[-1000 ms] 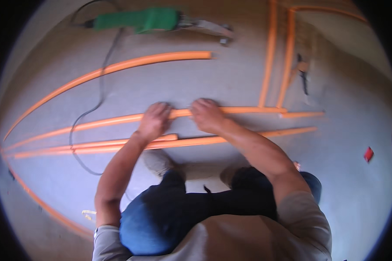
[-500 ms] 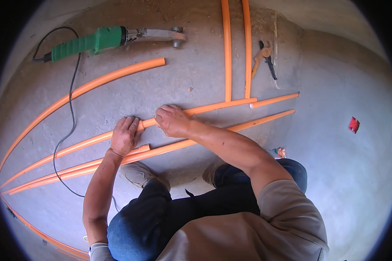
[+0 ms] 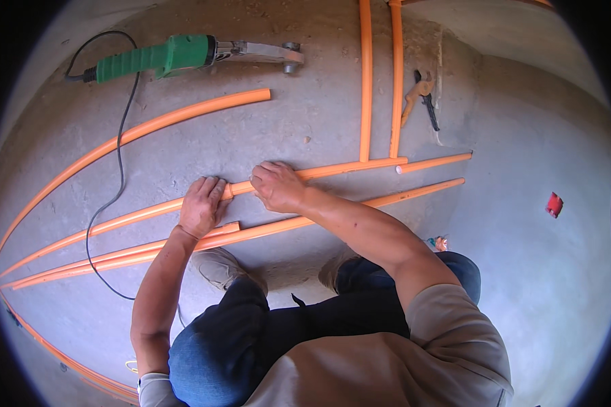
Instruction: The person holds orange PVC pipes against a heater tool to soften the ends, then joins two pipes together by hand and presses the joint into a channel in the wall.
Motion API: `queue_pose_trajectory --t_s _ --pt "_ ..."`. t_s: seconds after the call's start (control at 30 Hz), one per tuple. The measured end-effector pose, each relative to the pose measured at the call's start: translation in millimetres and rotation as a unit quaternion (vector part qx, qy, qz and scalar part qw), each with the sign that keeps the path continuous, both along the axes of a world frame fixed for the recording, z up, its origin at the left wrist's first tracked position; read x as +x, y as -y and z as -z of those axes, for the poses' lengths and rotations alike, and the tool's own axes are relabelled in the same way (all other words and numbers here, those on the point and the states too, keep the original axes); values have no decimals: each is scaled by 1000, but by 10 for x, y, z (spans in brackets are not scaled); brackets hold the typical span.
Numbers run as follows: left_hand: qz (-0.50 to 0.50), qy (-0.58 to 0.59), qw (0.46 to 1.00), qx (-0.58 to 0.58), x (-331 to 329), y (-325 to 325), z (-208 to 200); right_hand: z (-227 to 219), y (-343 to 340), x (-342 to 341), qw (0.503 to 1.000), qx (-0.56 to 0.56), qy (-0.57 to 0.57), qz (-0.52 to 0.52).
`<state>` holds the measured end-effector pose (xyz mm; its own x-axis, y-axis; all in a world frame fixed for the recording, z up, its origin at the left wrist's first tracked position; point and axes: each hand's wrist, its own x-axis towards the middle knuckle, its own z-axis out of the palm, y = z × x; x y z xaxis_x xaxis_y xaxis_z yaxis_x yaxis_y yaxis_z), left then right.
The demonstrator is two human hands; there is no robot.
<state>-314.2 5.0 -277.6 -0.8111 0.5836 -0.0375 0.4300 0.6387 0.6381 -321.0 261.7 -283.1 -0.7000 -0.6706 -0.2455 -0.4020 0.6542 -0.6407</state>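
Observation:
An orange plastic pipe [image 3: 132,216] runs across the floor from the far left to the right, with a thicker coupling [image 3: 229,190] in it between my hands. My left hand [image 3: 202,205] is closed over the pipe just left of the coupling. To the right of it, my right hand [image 3: 278,186] grips the orange pipe on the coupling's other side, fingers wrapped over the top. Parts of the pipe under both palms are hidden. Nearer to me, a long orange pipe [image 3: 265,231] and a shorter pipe [image 3: 225,229] lie alongside, below my wrists.
A green pipe-welding iron [image 3: 183,54] with a black cord [image 3: 121,163] lies at the far left, beyond a loose orange pipe [image 3: 176,115]. Two pipes [image 3: 366,81] extend away from me. Pipe cutters [image 3: 421,98] lie by the far right wall. A red box [image 3: 554,204] is at right.
The view has shifted slightly, so the floor things appear a little further right. Both hands keep their hold on the pipe, either side of the coupling.

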Motion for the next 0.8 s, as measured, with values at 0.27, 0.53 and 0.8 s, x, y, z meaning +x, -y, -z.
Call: queue_pose_trajectory --t_s 0.27,0.53,0.8 --pt "-3 0 1000 -11 36 128 -53 49 103 29 1000 1 -4 -19" --pt "-3 -9 1000 -3 7 50 -10 -44 41 -32 1000 -16 -11 10" --pt "-2 -21 1000 -9 39 96 -11 -71 83 -28 999 -29 -35 11"
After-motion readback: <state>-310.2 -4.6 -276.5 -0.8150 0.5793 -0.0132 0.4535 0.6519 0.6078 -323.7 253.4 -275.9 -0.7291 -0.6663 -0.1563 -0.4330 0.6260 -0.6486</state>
